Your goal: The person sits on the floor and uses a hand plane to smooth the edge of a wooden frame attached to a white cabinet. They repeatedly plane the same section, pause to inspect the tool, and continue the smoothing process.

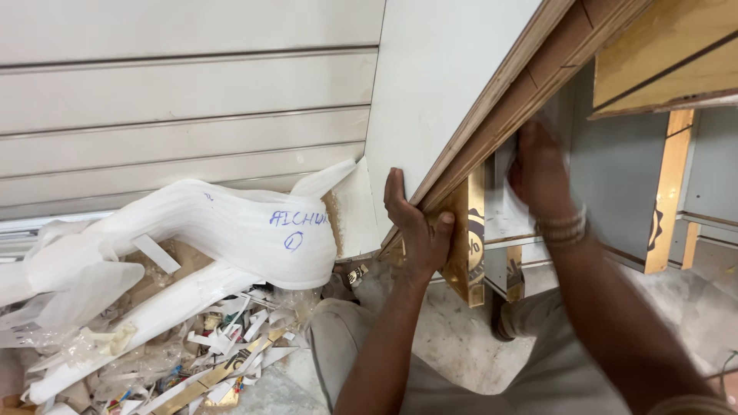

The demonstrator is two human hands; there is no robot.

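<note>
Along the slanting lower edge of the white laminated board [450, 84], our left hand [419, 230] clamps its fingers on it, while our right hand [542, 169] presses flat farther up behind.

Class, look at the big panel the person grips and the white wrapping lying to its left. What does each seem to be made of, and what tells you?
Panel: apparently plywood with a smooth white laminate face; its brown edge shows stacked layers where the left hand grips it.
Wrapping: probably soft foam sheet, matte white, bent into rounded folds with no sharp creases.
</note>
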